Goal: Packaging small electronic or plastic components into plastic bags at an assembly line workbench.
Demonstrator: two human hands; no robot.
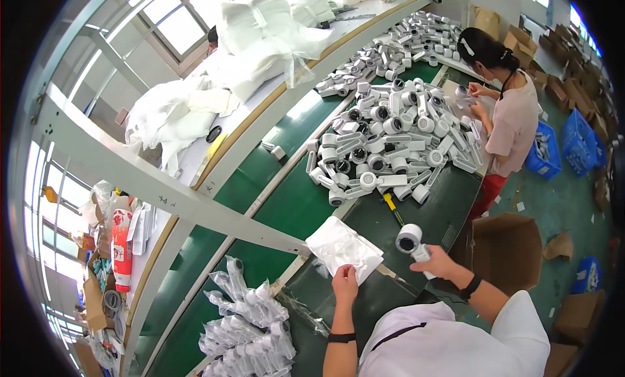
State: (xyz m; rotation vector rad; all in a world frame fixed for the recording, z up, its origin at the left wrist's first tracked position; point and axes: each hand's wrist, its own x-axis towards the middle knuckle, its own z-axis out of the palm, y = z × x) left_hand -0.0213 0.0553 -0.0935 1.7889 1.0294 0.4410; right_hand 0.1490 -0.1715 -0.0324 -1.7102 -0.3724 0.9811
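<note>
In my right hand [436, 262] is a white device [409, 237] that looks like a small handheld fan, with a round, dark-faced head. My fingers wrap its handle and the head points up and away. My left hand [346, 280] pinches the near edge of a stack of thin white plastic bags [344, 245] lying on the green table. Beyond the bags, a large pile of the same white fans [397, 139] covers the tabletop. A yellow-and-black hand tool [393, 209] lies at the pile's near edge. Several fans in clear bags [250, 338] lie in rows left of my left arm.
A co-worker [508, 116] stands at the table's right side, handling a similar fan. An open cardboard box [504, 250] stands right of my right arm. A white metal post [189, 204] slants across the left, below a shelf with plastic sheeting [260, 45]. Blue crates [544, 152] stand on the floor.
</note>
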